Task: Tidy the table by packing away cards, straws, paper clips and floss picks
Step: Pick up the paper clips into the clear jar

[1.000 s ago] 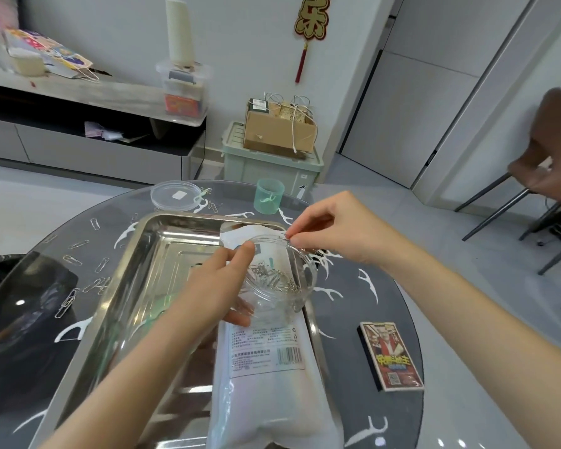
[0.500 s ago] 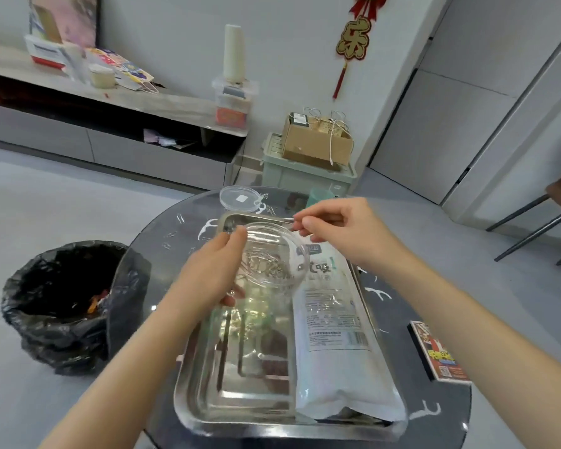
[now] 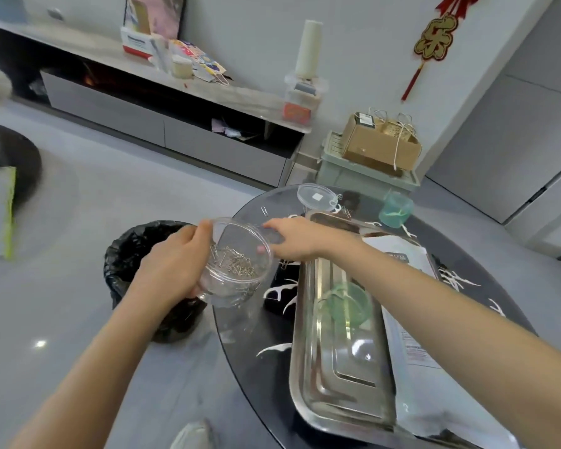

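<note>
My left hand [image 3: 172, 267] grips a clear round container [image 3: 240, 280] with several paper clips [image 3: 237, 262] in its bottom, held tilted over the table's left edge. My right hand [image 3: 293, 238] reaches palm down to the table just behind the container's rim; its fingertips are hidden, so I cannot tell whether they pinch anything. Loose paper clips [image 3: 264, 210] lie near them. White floss picks [image 3: 277, 291] are scattered on the dark glass table [image 3: 256, 367]. A white straw bag [image 3: 412, 319] lies along the right side of the steel tray [image 3: 308, 367].
A clear lid [image 3: 316, 197] and a green cup [image 3: 395, 209] stand at the table's far edge. A green round piece [image 3: 344, 303] lies in the tray. A black-lined bin [image 3: 136, 254] sits on the floor left of the table, below my left hand.
My left hand has carried the container left, from above the tray to the table's left edge. My right hand has left the container's rim and dropped to the table behind it.
</note>
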`<state>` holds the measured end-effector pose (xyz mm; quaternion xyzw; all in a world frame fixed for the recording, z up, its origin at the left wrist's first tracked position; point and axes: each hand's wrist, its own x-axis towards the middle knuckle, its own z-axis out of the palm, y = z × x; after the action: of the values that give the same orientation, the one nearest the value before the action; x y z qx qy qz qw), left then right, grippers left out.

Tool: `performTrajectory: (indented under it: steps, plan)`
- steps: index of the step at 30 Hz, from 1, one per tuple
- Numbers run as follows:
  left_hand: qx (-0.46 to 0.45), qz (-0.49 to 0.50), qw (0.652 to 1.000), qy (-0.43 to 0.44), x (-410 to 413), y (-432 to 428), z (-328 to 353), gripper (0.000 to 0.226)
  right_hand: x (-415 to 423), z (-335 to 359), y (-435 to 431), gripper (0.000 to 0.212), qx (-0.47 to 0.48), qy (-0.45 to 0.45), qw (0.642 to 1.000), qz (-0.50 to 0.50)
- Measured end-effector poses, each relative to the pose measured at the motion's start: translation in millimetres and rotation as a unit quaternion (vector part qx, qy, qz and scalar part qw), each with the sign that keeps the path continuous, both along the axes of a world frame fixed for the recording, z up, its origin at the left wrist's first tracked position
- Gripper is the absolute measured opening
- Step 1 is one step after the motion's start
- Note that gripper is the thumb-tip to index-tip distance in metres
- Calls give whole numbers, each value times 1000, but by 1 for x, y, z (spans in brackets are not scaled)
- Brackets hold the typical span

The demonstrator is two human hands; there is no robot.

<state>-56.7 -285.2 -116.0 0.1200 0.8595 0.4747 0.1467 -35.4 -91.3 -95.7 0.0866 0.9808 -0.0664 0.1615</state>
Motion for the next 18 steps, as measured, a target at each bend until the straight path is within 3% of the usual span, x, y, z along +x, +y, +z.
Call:
performTrajectory:
  steps: [2,4,9,12,18]
  plan:
    - [-17,4,1000,13,-7,-4,0,45,-10,-7,-3,95,56,-76,996,-5]
    - [-20,2,1000,24,-13,-8,1,54,-16,-12,-3,110,83,-117,990,-14]
    - [-46,0,998,45,-19,-14,-2,51,-20,-21,4,112,78,-137,987,-43]
    - [-56,1,998,32,-20,-16,-4,49,-15,-24,10,97,50,-75,995,-53]
    - [-58,0,998,20,-18,-16,-2,52,-4,-30,8,30,5,68,997,-46]
